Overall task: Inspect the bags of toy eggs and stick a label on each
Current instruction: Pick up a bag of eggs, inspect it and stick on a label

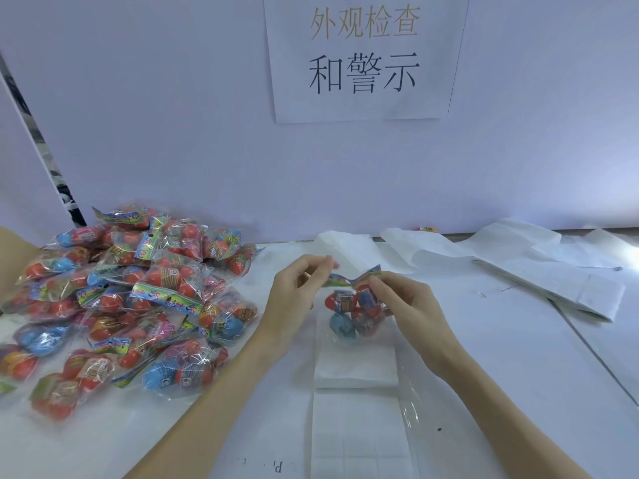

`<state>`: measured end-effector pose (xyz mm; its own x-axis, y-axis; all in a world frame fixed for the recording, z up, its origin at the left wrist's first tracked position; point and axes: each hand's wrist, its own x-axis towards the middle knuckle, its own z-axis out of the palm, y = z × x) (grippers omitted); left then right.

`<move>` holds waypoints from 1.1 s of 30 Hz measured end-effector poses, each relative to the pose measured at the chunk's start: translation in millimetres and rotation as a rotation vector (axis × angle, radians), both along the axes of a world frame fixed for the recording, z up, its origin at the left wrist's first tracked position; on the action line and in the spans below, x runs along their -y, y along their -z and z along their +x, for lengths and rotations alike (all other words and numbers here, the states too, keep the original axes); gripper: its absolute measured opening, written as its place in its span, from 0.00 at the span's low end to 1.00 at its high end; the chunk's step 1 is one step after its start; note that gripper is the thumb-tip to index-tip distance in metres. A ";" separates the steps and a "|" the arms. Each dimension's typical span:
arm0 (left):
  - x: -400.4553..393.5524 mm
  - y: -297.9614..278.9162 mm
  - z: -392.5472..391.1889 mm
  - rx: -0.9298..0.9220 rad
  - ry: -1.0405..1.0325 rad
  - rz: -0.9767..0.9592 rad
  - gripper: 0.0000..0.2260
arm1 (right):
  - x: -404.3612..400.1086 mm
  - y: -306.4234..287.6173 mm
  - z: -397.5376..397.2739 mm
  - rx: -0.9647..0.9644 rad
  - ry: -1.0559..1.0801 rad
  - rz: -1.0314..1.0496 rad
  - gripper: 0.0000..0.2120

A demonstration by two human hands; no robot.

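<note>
Both forearms bare, reaching in from bottom edge, converging toward centre. Left hand (299, 292) raised, wrist bent slightly, fingers curled, thumb and fingertips pinching left end of bag (356, 305) header. Right hand (403, 302) at same height, just beside left, palm turned down, fingers curled over bag's upper right corner, gripping it. Hands apart, header stretched between them. Bag hangs below fingers, held off table.
</note>
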<state>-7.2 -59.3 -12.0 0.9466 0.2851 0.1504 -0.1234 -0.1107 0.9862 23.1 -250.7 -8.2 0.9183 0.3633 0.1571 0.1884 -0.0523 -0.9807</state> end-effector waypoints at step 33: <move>2.6 -4.4 -5.7 0.040 0.042 0.001 0.12 | -2.5 1.0 0.3 0.042 0.033 -0.053 0.14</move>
